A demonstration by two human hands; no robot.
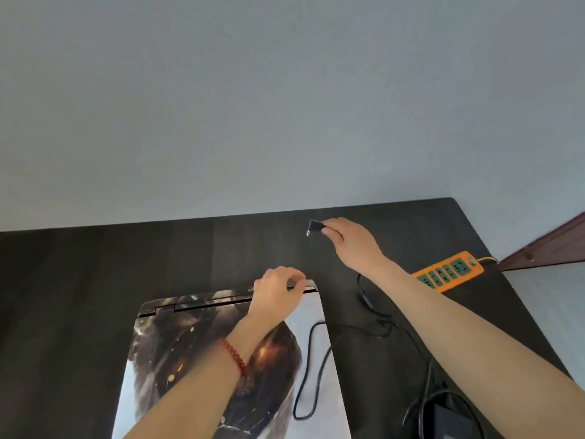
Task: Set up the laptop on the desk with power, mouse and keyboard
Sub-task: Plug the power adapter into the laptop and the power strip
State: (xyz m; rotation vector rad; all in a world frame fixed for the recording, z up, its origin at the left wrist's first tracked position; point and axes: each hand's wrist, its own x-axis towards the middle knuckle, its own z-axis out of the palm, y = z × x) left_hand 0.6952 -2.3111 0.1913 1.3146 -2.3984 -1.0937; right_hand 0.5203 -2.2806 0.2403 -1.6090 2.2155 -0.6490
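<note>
A closed laptop point(177, 350) with a dark picture skin on its lid lies on the black desk point(79, 280), hinge side away from me. My left hand point(277, 293), with a red bead bracelet on the wrist, grips the laptop's far right corner. My right hand point(351, 242) is raised above the desk behind the laptop and pinches the black angled charger plug point(313, 225), metal tip pointing down. The charger's black cable point(308, 375) trails over the lid's right edge to the power brick point(449, 416) at the lower right. No mouse or keyboard is in view.
An orange power strip point(449, 271) with green sockets lies near the desk's right edge, its yellow cord running off to the right. A grey wall stands right behind the desk. A brown wooden frame point(550, 245) shows at the far right.
</note>
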